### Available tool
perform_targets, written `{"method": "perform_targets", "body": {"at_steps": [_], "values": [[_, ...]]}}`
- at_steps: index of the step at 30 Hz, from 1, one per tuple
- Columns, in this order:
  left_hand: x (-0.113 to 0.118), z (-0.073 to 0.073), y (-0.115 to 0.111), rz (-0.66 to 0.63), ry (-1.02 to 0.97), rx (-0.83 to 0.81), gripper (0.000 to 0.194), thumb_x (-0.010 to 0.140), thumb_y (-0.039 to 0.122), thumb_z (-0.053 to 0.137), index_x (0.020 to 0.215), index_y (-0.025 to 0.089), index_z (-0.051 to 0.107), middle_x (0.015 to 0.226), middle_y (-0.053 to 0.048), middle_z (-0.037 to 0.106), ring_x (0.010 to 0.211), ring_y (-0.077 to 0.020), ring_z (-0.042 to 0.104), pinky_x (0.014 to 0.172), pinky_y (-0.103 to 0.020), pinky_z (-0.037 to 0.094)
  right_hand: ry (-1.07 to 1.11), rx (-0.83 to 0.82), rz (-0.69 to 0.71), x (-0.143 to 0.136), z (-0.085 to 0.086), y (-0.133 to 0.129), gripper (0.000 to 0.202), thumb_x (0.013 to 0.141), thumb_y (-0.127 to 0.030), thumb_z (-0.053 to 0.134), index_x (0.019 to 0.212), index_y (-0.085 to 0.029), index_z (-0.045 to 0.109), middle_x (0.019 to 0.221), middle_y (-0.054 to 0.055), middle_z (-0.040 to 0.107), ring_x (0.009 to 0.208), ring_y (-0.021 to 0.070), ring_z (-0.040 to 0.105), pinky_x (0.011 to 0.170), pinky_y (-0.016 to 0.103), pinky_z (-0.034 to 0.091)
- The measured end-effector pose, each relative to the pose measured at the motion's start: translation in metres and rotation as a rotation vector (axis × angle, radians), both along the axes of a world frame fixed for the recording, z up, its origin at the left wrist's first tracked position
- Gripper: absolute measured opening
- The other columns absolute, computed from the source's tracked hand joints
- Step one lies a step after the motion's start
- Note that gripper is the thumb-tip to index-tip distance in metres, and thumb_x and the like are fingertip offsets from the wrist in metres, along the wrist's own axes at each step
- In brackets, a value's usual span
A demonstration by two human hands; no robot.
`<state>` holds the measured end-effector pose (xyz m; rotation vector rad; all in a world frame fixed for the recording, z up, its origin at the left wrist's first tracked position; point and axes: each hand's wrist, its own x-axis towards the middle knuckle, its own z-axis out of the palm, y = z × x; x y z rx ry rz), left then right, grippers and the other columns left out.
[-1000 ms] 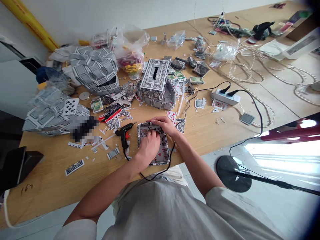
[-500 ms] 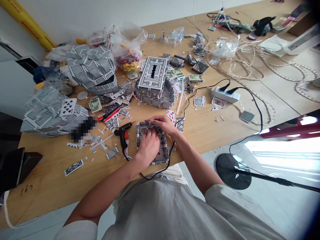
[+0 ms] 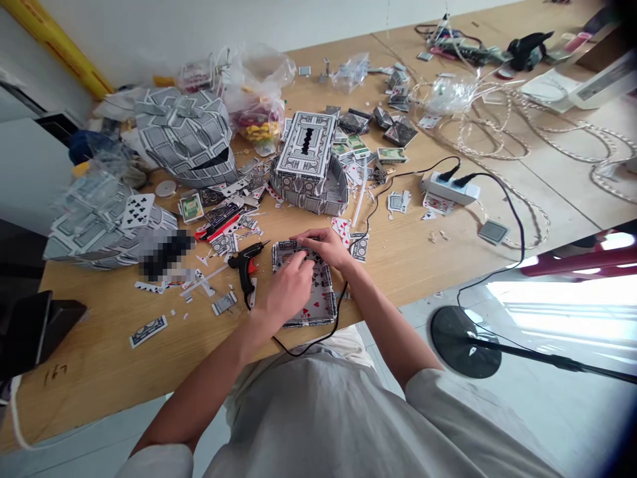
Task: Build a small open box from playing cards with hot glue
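A shallow tray made of playing cards (image 3: pixel 326 299) lies at the table's front edge, its inside showing card faces. My left hand (image 3: pixel 291 284) reaches over its left side, fingers bent together inside near the far end; what they press or hold is too small to name. Across the far rim lies my right hand (image 3: pixel 326 247), its fingers closed on the tray's far edge. Left of the tray rests a black glue gun (image 3: pixel 245 269) with an orange trigger, its cord looping in front of the tray.
Behind the tray stands a card-covered box (image 3: pixel 306 146). Two larger card-built shapes (image 3: pixel 182 133) fill the left. A white power strip (image 3: pixel 452 188) with two black plugs lies right. Card scraps, a red cutter (image 3: pixel 219 226) and coiled rope (image 3: pixel 490 143) are scattered about.
My left hand has drawn slightly back and to the left, showing more of the tray's inside. My right hand stays at the far rim.
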<state>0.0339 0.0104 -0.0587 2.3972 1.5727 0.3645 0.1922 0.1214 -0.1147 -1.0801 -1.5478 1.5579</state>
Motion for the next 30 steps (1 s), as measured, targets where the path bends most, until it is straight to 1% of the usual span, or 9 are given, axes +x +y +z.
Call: {"method": "perform_targets", "body": {"at_steps": [3, 5, 9, 13, 17, 24, 26, 28, 30], "values": [[-0.024, 0.001, 0.001, 0.129, -0.447, 0.207, 0.032, 0.112, 0.021, 0.045, 0.129, 0.021, 0.072, 0.141, -0.012, 0.073, 0.136, -0.0231, 0.068, 0.122, -0.042, 0.053, 0.000, 0.008, 0.004, 0.000, 0.000, 0.000, 0.034, 0.086, -0.050, 0.080, 0.102, -0.022, 0.090, 0.110, 0.005, 0.088, 0.108, 0.0291, 0.080, 0.101, 0.038, 0.060], [-0.036, -0.008, 0.010, 0.247, -0.678, 0.252, 0.032, 0.112, 0.026, 0.047, 0.132, 0.023, 0.072, 0.141, -0.011, 0.074, 0.139, -0.0239, 0.067, 0.123, -0.045, 0.053, 0.010, -0.012, 0.006, 0.000, 0.000, 0.000, 0.034, 0.086, -0.050, 0.080, 0.102, -0.022, 0.090, 0.110, 0.004, 0.088, 0.107, 0.0289, 0.080, 0.099, 0.038, 0.060], [-0.041, -0.037, 0.038, 0.345, -0.927, 0.026, 0.039, 0.109, 0.035, 0.054, 0.142, 0.021, 0.067, 0.151, -0.014, 0.070, 0.144, -0.0268, 0.065, 0.124, -0.047, 0.052, 0.024, -0.048, 0.014, 0.000, 0.003, 0.000, 0.035, 0.085, -0.051, 0.079, 0.101, -0.021, 0.090, 0.111, 0.005, 0.087, 0.104, 0.0277, 0.080, 0.097, 0.036, 0.060], [-0.037, -0.054, 0.059, 0.369, -1.042, -0.063, 0.036, 0.106, 0.038, 0.054, 0.132, 0.018, 0.069, 0.142, -0.016, 0.075, 0.137, -0.0276, 0.070, 0.123, -0.050, 0.052, 0.001, -0.007, 0.031, 0.001, 0.005, 0.000, 0.038, 0.088, -0.052, 0.076, 0.104, -0.021, 0.088, 0.111, 0.004, 0.087, 0.104, 0.0257, 0.078, 0.098, 0.035, 0.058], [-0.038, -0.057, 0.063, 0.354, -1.061, -0.069, 0.033, 0.104, 0.038, 0.053, 0.128, 0.018, 0.066, 0.138, -0.016, 0.076, 0.132, -0.0259, 0.073, 0.120, -0.047, 0.055, 0.002, -0.002, 0.048, 0.002, 0.005, 0.000, 0.041, 0.091, -0.055, 0.072, 0.105, -0.020, 0.088, 0.107, 0.004, 0.087, 0.102, 0.0250, 0.077, 0.094, 0.033, 0.058], [-0.039, -0.056, 0.063, 0.323, -0.974, -0.040, 0.026, 0.102, 0.031, 0.054, 0.123, 0.019, 0.064, 0.129, -0.014, 0.078, 0.122, -0.0241, 0.076, 0.113, -0.045, 0.058, -0.006, 0.029, 0.031, 0.001, 0.004, 0.000, 0.039, 0.091, -0.054, 0.073, 0.103, -0.020, 0.088, 0.106, 0.005, 0.087, 0.100, 0.0254, 0.077, 0.094, 0.035, 0.058], [-0.040, -0.048, 0.060, 0.332, -0.944, -0.027, 0.024, 0.103, 0.028, 0.055, 0.123, 0.019, 0.064, 0.128, -0.014, 0.077, 0.122, -0.0243, 0.075, 0.112, -0.045, 0.059, -0.001, 0.030, 0.025, 0.001, 0.003, 0.000, 0.040, 0.091, -0.054, 0.074, 0.104, -0.019, 0.088, 0.106, 0.005, 0.087, 0.099, 0.0249, 0.077, 0.093, 0.034, 0.058], [-0.038, -0.034, 0.049, 0.334, -0.831, 0.067, 0.023, 0.103, 0.026, 0.056, 0.123, 0.019, 0.065, 0.130, -0.014, 0.075, 0.126, -0.0258, 0.072, 0.113, -0.046, 0.057, 0.012, 0.015, 0.021, 0.001, 0.001, 0.000, 0.041, 0.091, -0.054, 0.074, 0.105, -0.018, 0.088, 0.106, 0.006, 0.087, 0.097, 0.0244, 0.077, 0.090, 0.033, 0.058], [-0.031, -0.016, 0.032, 0.292, -0.566, 0.245, 0.022, 0.105, 0.023, 0.054, 0.122, 0.019, 0.067, 0.128, -0.014, 0.075, 0.128, -0.0276, 0.069, 0.115, -0.047, 0.053, 0.027, 0.006, 0.017, 0.001, -0.002, 0.001, 0.040, 0.091, -0.052, 0.074, 0.105, -0.018, 0.088, 0.105, 0.006, 0.087, 0.096, 0.0241, 0.077, 0.088, 0.033, 0.058]]}}
